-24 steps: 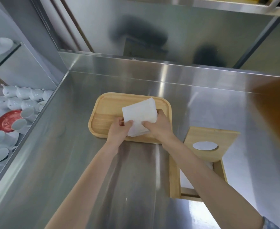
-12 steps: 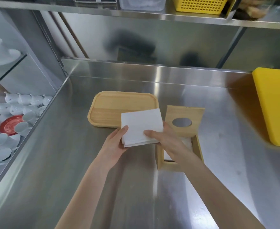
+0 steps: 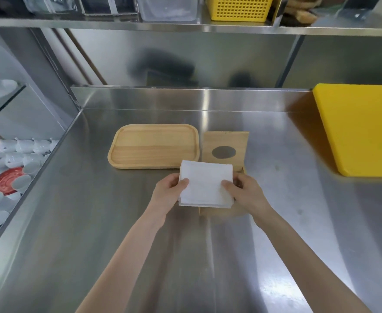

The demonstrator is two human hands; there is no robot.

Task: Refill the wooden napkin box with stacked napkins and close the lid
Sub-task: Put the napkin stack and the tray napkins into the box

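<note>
Mid-bench, over the open wooden napkin box (image 3: 221, 211): left hand (image 3: 167, 195) and right hand (image 3: 246, 195) pinching the napkin stack (image 3: 206, 185); square up, lower flat.

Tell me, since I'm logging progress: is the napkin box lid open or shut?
Open: the lid stands tilted back behind the napkin stack.

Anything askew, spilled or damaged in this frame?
Nothing stands out. Both hands, left hand and right hand, hold the napkin stack over the wooden box; its lid stands open.
</note>
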